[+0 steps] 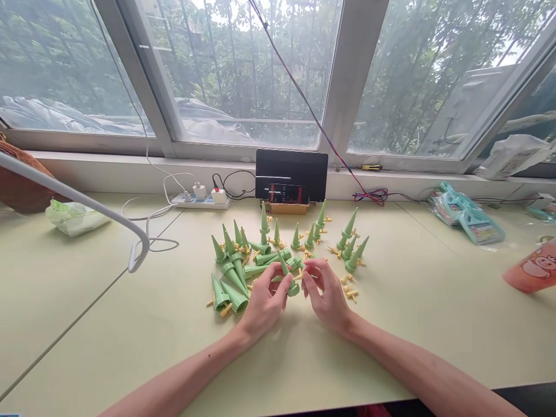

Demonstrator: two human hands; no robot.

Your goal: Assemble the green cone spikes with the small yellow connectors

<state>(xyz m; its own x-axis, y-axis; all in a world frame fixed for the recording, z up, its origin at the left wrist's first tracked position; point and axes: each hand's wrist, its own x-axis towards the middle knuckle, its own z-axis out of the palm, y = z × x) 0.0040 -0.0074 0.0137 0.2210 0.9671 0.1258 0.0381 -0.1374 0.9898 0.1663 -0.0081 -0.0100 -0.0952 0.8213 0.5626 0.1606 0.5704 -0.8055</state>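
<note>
Two bare hands close together over a pale green table (434, 289), at the near edge of a crowd of green spikes (237, 277) and yellow taps (226, 311). Pinched in the left hand (264, 298), between thumb and fingers: one green spike (284, 269), gripped near its wide collar, tip up and leaning left. Pinched in the right hand (325, 295), between thumb and fingertips: one yellow tap (299, 277), right by the held spike's collar; hard to tell whether pushed in or only touching.

Just beyond and to the left of the left hand, several fallen spikes (264, 259) on their sides. Farther out, in a loose arc, upright spikes (263, 219) with yellow taps around their bases. Just right of the right hand, a small group of loose taps (351, 295).

Behind these, near the windowsill (408, 176), a phone (289, 193) in front of a dark tablet (292, 165). To the left, a white power strip (202, 201) with plugs and cables. Well apart on the right, teal-and-clear packets (473, 217) and, nearer, an orange cup (532, 266).
</note>
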